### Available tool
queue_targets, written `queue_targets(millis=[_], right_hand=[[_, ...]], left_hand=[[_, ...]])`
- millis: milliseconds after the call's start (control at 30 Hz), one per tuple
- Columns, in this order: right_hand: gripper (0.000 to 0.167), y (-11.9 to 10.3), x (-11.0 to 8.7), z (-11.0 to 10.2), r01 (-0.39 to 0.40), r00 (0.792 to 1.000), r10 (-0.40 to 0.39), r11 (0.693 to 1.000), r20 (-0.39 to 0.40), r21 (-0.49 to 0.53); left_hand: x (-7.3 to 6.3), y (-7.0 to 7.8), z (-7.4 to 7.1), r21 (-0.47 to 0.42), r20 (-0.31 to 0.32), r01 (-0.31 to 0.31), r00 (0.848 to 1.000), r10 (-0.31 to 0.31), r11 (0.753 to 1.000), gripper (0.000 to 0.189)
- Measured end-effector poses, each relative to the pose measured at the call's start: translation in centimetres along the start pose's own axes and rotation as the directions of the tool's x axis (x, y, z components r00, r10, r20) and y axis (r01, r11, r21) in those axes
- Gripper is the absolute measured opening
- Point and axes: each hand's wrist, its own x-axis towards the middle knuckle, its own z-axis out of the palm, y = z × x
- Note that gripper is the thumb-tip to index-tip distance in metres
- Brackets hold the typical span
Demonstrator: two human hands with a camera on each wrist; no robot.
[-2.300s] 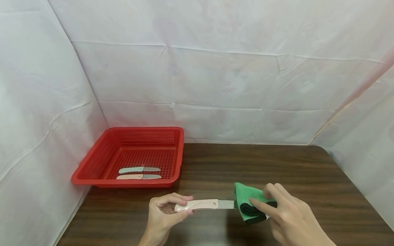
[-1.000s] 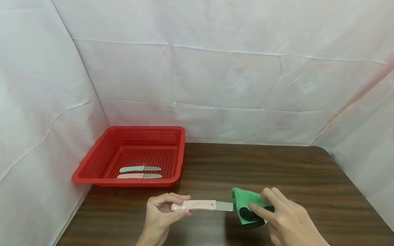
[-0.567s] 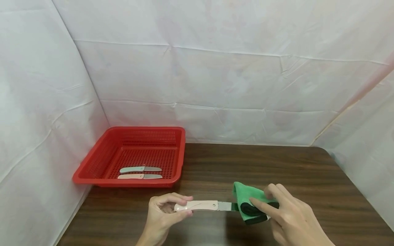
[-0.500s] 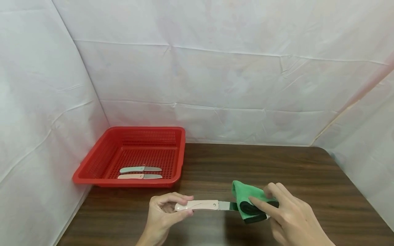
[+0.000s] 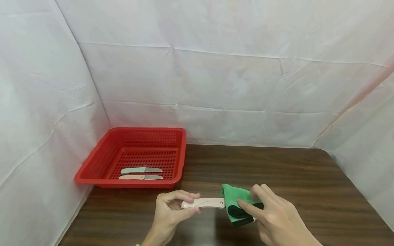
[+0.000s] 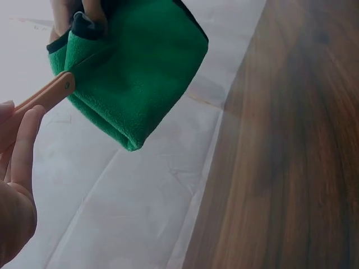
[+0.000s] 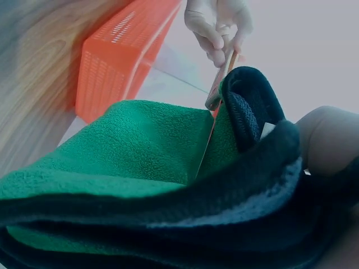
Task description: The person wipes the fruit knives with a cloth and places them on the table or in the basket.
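My left hand (image 5: 170, 212) pinches the pale pink handle of a folding knife (image 5: 210, 203) between thumb and fingers, its blade side pointing right. My right hand (image 5: 274, 215) grips a folded green cloth (image 5: 233, 197) with dark edging, wrapped about the blade. In the head view the cloth's edge meets the end of the handle and hides the blade. From the right wrist, a thin line of the blade shows in the fold of the green cloth (image 7: 151, 140). The left wrist view has the handle (image 6: 53, 92) running up to the cloth (image 6: 140, 67).
A red plastic basket (image 5: 179, 160) stands at the back left of the dark wooden table (image 5: 261, 164). Inside it lie two unfolded knives, one with a pale green handle (image 5: 133, 170) and one with a pink handle (image 5: 131, 177). White sheeting (image 5: 221, 75) encloses the table behind and on both sides.
The cloth has slid left along the blade up to the handle, covering the steel that showed half a second ago. My left hand and the knife have shifted slightly right.
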Motion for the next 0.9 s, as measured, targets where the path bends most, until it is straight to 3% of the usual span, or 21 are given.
queue_targets(millis=[233,467,733,900], right_hand=[[0.06,0.3,-0.6,-0.1,-0.011,1.0,0.011,1.0,0.029,0.004],[0.061,1.1,-2.4,-0.4,-0.054,0.997,0.053,0.998,0.062,0.01],[0.06,1.7,-3.4,-0.6,-0.089,0.994,0.089,0.996,0.059,-0.014],[0.057,2.1,-3.4,-0.7,-0.084,0.996,0.084,0.996,0.031,-0.022]], left_hand=[[-0.4,-0.2,-0.6,-0.052,-0.001,-0.008,1.0,0.008,0.999,0.028],[-0.6,0.1,-1.7,-0.036,-0.015,0.006,1.0,-0.007,0.999,0.03],[-0.3,1.2,-3.1,-0.01,-0.07,0.126,0.989,-0.126,0.992,0.028],[0.4,1.9,-4.3,0.05,-0.103,0.168,0.981,-0.162,0.985,0.027]])
